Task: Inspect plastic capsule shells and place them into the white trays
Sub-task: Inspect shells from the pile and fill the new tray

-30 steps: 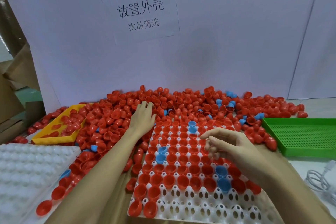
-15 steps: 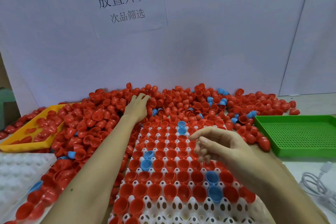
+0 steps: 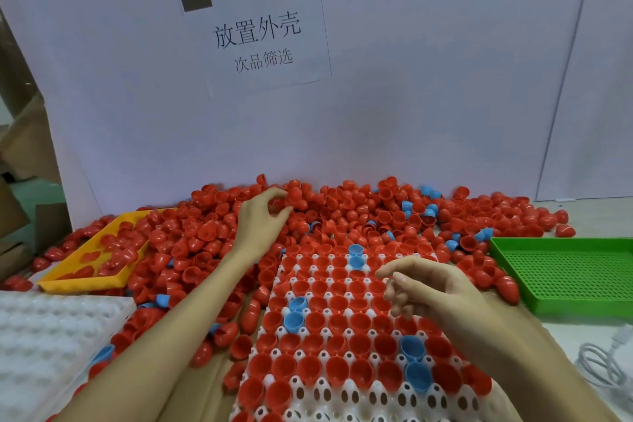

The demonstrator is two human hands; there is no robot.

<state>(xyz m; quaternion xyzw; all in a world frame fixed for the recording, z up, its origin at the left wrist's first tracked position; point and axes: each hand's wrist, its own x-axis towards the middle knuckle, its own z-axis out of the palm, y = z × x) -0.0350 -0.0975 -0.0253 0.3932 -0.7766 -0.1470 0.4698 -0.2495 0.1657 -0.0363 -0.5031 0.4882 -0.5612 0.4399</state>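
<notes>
Glossy red and blue half-round capsule shells [image 3: 359, 212] heaped behind the dimpled white tray [image 3: 346, 401], many seated in its cups. Left hand [image 3: 260, 219] at the heap, fingertips curled, grip unclear. Right hand [image 3: 431, 288] above the tray, loosely curled, empty. Paper sign [image 3: 255, 34] behind the heap: "放置外壳 次品筛选".

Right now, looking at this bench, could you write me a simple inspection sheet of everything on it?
Surface: table, mostly buried under shells.
Job's things: white tray, far rows filled with red and some blue shells, near row unfilled; second white tray at left; heap of red shells behind.
Clutter: yellow tray holding red shells; green perforated tray.
Hands: left hand in the heap, fingers curled among the shells; right hand over the filled tray, fingers loosely curled, holding nothing visible.
Cables: white cable, lower right.
Surroundings: white backboard with paper sign; cardboard at left.
</notes>
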